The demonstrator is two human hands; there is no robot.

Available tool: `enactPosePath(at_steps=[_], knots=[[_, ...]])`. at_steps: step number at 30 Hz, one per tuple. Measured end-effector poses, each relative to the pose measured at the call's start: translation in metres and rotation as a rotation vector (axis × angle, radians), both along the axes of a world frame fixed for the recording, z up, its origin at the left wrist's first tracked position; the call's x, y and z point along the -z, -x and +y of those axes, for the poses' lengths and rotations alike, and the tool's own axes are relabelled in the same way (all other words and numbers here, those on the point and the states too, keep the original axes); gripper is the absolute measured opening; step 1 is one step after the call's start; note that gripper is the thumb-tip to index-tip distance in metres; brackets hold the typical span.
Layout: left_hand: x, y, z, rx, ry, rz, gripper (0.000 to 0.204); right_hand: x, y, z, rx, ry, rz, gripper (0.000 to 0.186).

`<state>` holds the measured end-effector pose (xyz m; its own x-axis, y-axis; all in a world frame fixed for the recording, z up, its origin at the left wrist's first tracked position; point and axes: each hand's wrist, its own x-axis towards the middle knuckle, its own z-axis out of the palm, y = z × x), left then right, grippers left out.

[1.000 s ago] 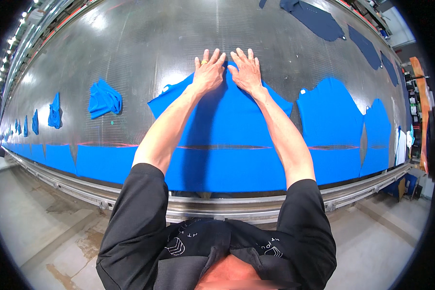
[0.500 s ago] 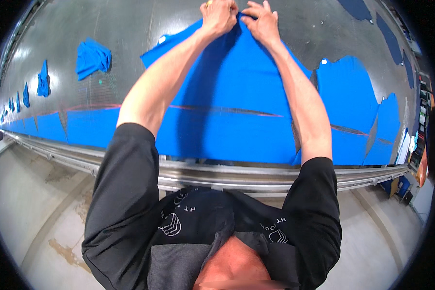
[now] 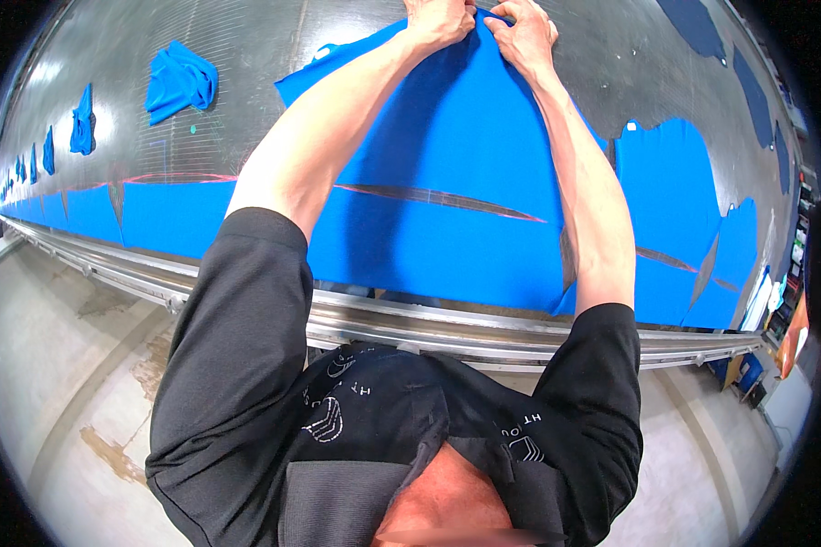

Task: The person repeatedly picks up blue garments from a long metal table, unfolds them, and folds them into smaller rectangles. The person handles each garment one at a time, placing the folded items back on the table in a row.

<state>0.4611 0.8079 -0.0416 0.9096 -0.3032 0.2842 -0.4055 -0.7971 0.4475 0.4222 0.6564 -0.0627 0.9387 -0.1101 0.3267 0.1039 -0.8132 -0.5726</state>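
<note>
My left hand is closed on the tip of a large blue fabric panel at the top of the view, its fingertips partly hidden. My right hand, fingers bent, pinches the same tip just to the right. The panel lies on a dark, shiny table and narrows toward my hands. Below it runs a long blue fabric band, with dark narrow gaps between the cut edges. A shaped blue piece lies to the right of my right forearm.
A crumpled blue piece and several smaller ones lie leftward along the table. Dark navy pieces lie at the upper right. A metal rail runs along the near edge, above a concrete floor. Small items crowd the far right.
Both hands have moved forward, higher in the picture, and gone from lying spread on the fabric to bent fingers at the panel's tip. The view of the table has also shifted.
</note>
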Motion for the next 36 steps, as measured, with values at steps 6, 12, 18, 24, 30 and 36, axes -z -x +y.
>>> enactPosePath(at_steps=[6,12,18,24,30,36], knots=[[-0.008,-0.001,0.01,-0.012,0.315,0.064,0.016,-0.007,0.039,0.032,0.113,0.238,-0.295,0.016],[-0.027,0.019,0.069,-0.048,0.504,-0.324,0.019,-0.013,0.159,0.12,-0.358,0.379,0.053,0.064],[-0.029,0.15,0.152,0.226,-0.058,-0.142,0.058,-0.009,0.158,0.095,-0.314,0.43,0.066,0.063],[-0.017,0.27,0.214,0.165,-0.464,0.263,0.069,-0.003,0.211,-0.003,-0.002,0.554,0.253,0.062],[-0.012,0.288,0.236,-0.012,-0.375,0.045,0.068,-0.035,0.242,-0.092,0.223,0.077,-0.267,0.038],[-0.027,0.358,0.255,-0.23,-0.274,0.183,0.065,-0.044,0.327,-0.108,0.507,0.017,-0.019,0.036]])
